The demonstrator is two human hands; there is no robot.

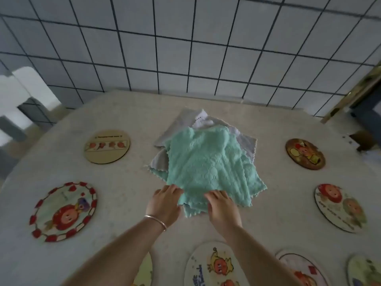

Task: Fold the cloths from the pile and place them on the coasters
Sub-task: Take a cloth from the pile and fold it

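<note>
Head view puts your two hands at the near edge of the cloth pile (206,159), which sits in the middle of the pale table (127,203), between the coasters ringed around it. Your left hand (166,205), with a bracelet (155,221) at the wrist, has its fingers closed on the near left corner of the top mint-green cloth (204,164). Your right hand (221,207) rests on the same near edge just beside it; its fingers curl over the hem, but you cannot tell whether they pinch it. The green cloth lies rumpled, its long axis running from your hands away toward the tiled wall (185,48), with its scalloped near edge pointing back at you. Grey cloths (245,141) stick out from beneath it at the far side and the left. A beige coaster (107,146) lies far left, a red-rimmed coaster (62,211) near left, a dark coaster (305,153) far right; all are bare of cloth.
</note>
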